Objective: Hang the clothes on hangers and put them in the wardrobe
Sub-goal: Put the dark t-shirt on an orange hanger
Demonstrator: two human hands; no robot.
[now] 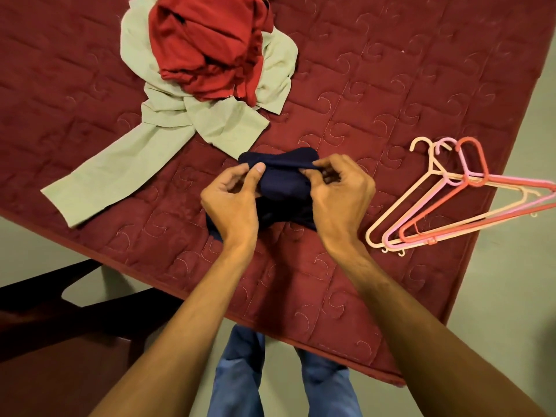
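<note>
A bunched dark navy garment (pixel 282 182) lies on the maroon quilted mattress (pixel 376 85), near its front edge. My left hand (pixel 233 200) pinches the garment's upper left edge between thumb and fingers. My right hand (pixel 337 191) pinches its upper right edge. Three plastic hangers (pixel 451 200), cream, pink and red, lie stacked on the mattress to the right of my hands. A red garment (pixel 207 46) sits crumpled on top of a pale green garment (pixel 168 127) at the back left. No wardrobe is in view.
The mattress corner points toward me, with pale floor (pixel 511 296) on the right and left. A dark wooden piece of furniture (pixel 60 320) stands at the lower left. My legs in blue jeans (pixel 240 374) are below the mattress corner.
</note>
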